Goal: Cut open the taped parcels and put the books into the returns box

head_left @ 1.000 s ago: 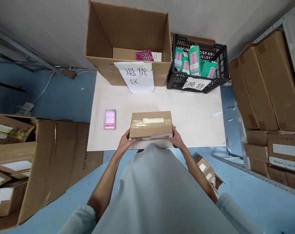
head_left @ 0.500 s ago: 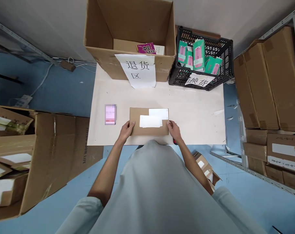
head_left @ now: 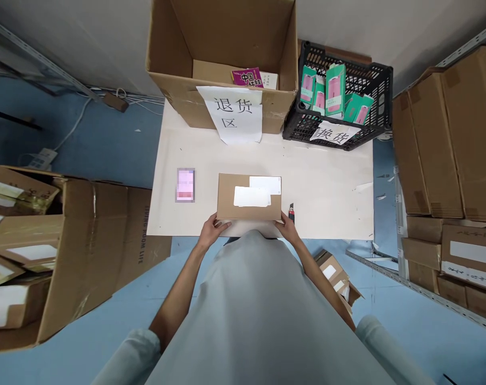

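Brown cardboard parcel (head_left: 229, 184) at mid-frame, white labels (head_left: 251, 197) facing up.
Left hand (head_left: 213, 231) grips its lower-left corner, right hand (head_left: 286, 227) its lower-right, thumbs turned inward along the near side; whether its base touches the white tabletop (head_left: 331, 195), cannot tell. Utility knife (head_left: 291, 214) lies just beside the right hand. Judgement: press evenly at both corners, keep it level, leave the labels uncovered, keep fingers off the blade end.

Pixelation blurs the pink rectangle (head_left: 185, 185); the top edge crops the large carton (head_left: 232, 32); the parcel's white label (head_left: 252, 197) is unreadable.
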{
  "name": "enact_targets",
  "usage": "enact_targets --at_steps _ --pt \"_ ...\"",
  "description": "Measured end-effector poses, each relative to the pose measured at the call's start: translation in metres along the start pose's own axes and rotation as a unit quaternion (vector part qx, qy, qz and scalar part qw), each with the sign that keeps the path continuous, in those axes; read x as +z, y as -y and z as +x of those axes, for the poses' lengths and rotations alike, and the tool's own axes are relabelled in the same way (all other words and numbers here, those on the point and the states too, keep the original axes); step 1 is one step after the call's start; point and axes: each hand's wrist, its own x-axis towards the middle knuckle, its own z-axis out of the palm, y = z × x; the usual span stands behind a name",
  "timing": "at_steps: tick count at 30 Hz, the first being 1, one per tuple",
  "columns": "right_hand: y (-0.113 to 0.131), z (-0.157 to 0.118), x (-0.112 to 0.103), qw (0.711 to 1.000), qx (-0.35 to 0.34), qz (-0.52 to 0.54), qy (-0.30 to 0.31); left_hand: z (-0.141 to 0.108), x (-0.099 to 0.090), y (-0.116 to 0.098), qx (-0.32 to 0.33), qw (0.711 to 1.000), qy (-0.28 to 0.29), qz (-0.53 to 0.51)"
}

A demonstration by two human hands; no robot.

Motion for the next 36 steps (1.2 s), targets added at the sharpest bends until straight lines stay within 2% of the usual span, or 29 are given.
enact_targets --at_steps 3,6,12,15,17,19,23,27,30,32,36 --pt "0.002 0.001 -0.007 0.999 -0.015 0.03 0.006 0.004 -0.002 0.0 0.008 1.0 -0.015 0.005" --pt "0.008 -0.002 -0.015 0.999 -0.018 0.027 -0.016 0.0 -0.003 -0.011 0.048 0.998 -0.035 0.013" --pt "0.043 -0.014 -0.03 0.994 -0.053 -0.049 -0.082 -0.015 0.0 -0.058 0.129 0.984 -0.113 0.043" --pt "0.06 -0.012 -0.035 0.985 -0.077 -0.08 -0.129 -0.013 0.003 -0.078 0.148 0.975 -0.158 0.055" --pt "0.064 -0.005 -0.037 0.981 -0.085 -0.078 -0.159 -0.006 0.006 -0.084 0.155 0.973 -0.161 0.058" --pt "0.062 0.006 -0.038 0.978 -0.081 -0.076 -0.175 0.003 0.008 -0.084 0.146 0.978 -0.139 0.062" --pt "0.046 0.017 -0.038 0.986 -0.048 -0.081 -0.14 0.015 0.01 -0.07 0.103 0.988 -0.101 0.06" --pt "0.031 0.006 -0.036 0.985 -0.027 -0.071 -0.155 0.01 0.006 -0.054 0.086 0.99 -0.104 0.031" --pt "0.026 -0.001 -0.031 0.984 -0.01 -0.063 -0.164 0.004 0.005 -0.05 0.075 0.99 -0.116 0.031" --pt "0.025 -0.001 -0.026 0.985 -0.01 -0.061 -0.161 0.002 0.008 -0.052 0.085 0.99 -0.111 0.033" --pt "0.021 0.004 -0.028 0.985 -0.039 -0.053 -0.162 -0.002 0.02 -0.067 0.154 0.981 -0.103 0.057"
